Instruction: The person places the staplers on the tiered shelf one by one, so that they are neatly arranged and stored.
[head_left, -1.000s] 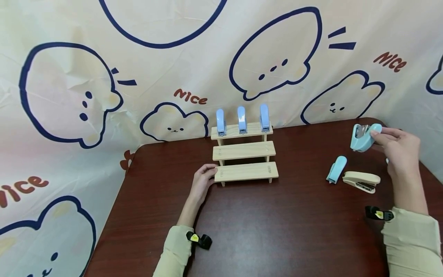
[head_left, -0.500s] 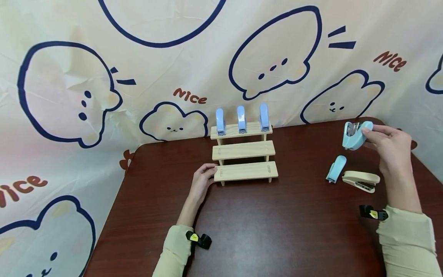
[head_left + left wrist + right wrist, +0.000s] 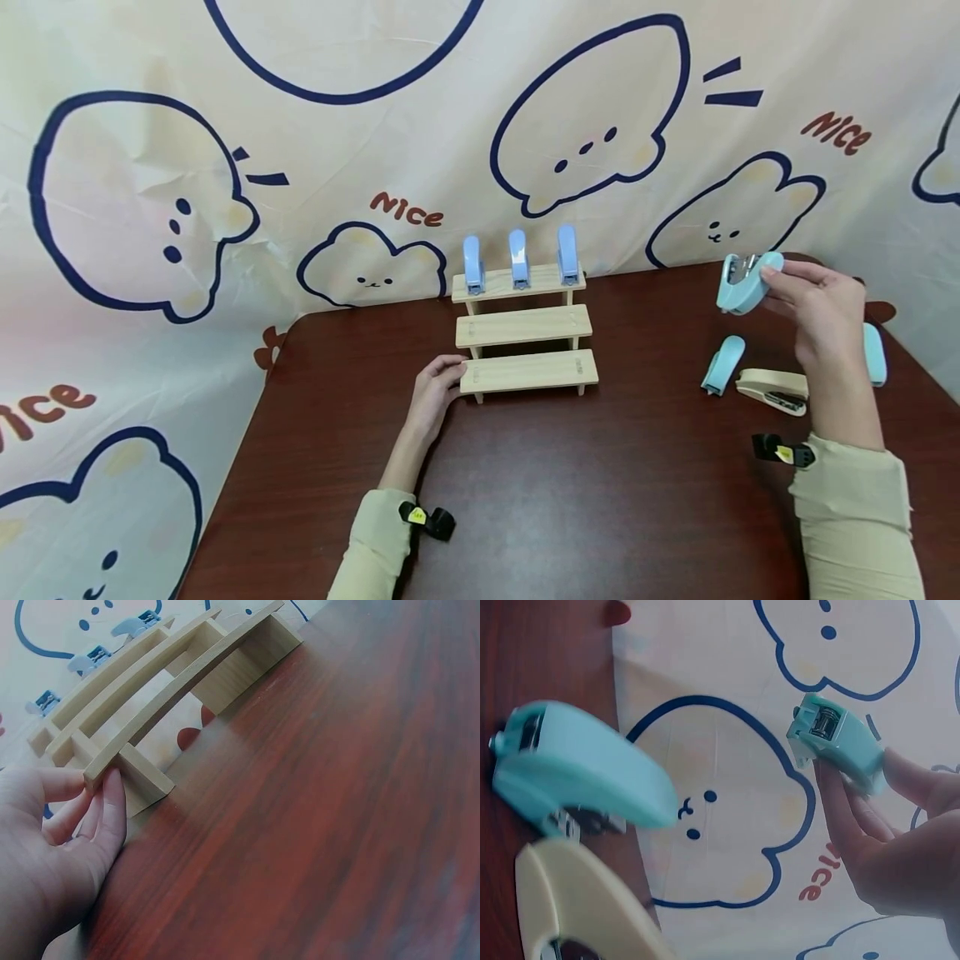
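My left hand (image 3: 437, 390) pinches the left end of the lowest step of a three-tier wooden display stand (image 3: 528, 372); the left wrist view has the thumb on top and fingers beneath the board (image 3: 161, 705). Three blue staplers stand in a row on the top tier: left (image 3: 473, 265), middle (image 3: 519, 260) and right (image 3: 567, 255). Over the right side of the table, my right hand (image 3: 821, 321) holds a turquoise stapler (image 3: 746, 287) raised by its rear end between thumb and fingers. From the right wrist, that stapler (image 3: 851, 742) shows its metal front end facing away from the palm.
Below the raised hand, a turquoise stapler (image 3: 723, 365) and a cream stapler (image 3: 772, 390) lie on the dark red-brown table (image 3: 600, 483). Another turquoise object (image 3: 874, 354) is partly hidden behind the right forearm. A printed cloth (image 3: 420, 150) hangs along the back.
My right hand has moved left with the turquoise stapler, uncovering the turquoise object at the far right. The left hand keeps its grip on the stand.
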`<state>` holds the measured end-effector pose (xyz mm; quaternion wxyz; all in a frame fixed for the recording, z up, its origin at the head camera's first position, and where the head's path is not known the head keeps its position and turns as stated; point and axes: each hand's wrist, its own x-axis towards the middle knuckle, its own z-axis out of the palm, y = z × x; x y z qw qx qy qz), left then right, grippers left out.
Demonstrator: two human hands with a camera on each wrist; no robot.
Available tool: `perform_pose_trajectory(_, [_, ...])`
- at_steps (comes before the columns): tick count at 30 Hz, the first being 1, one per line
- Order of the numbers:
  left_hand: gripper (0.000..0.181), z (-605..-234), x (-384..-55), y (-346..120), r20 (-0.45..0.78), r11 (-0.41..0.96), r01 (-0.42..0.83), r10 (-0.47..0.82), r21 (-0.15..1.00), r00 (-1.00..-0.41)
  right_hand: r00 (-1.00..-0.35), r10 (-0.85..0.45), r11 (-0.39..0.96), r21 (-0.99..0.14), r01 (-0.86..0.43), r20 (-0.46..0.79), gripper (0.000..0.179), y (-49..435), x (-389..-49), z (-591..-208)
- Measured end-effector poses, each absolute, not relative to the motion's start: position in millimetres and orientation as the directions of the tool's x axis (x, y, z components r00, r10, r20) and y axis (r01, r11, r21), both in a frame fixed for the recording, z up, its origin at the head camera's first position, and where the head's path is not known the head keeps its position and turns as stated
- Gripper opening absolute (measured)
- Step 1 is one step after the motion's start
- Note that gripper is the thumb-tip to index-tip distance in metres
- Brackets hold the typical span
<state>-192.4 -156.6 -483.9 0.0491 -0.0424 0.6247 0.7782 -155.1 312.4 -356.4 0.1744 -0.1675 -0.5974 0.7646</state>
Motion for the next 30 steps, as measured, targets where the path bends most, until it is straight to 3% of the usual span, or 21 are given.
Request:
perform_pose_trajectory(10, [0.026, -484, -193, -157, -0.127, -0.212, -0.129, 0.025, 0.969, -0.992, -0.904, 0.427, -0.264, -0.96, -0.093, -0.029, 0.021, 291, -164, -353])
perform_pose_trajectory(24, [0.025, -483, -193, -156, -0.139, -0.23, -0.139, 0.014, 0.963, -0.99, -0.934, 0.356, -0.174, -0.982, -0.076, 0.009, 0.005, 249, -179, -358])
perform_pose_trajectory(30, [0.023, -483, -193, -156, -0.131, -0.226, -0.132, 0.019, 0.965, -0.991, -0.95, 0.313, -0.168, -0.984, -0.059, 0.004, 0.006, 233, -182, -361])
